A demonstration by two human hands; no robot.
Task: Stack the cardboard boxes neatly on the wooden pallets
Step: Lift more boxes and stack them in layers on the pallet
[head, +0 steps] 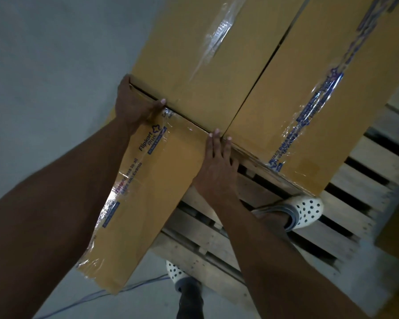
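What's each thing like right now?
near box: taped shut, pressed against the far boxes.
far boxes: taped shut, side by side.
left hand: grips the near box's corner.
right hand: flat, fingers straight, on the near box.
pallet: slats partly uncovered.

Floor: grey concrete, dull, in dim light. It fills the upper left and runs along the bottom.

Blue cable: thin, lying on the floor at lower left, slanting up toward the centre.

White clog: round holes, grey heel strap, right of centre, toe pointing right.

Second white clog: same holes, low centre, partly hidden, near the cable's upper end.

Dark trouser leg: just below the second clog, reaching the bottom edge.
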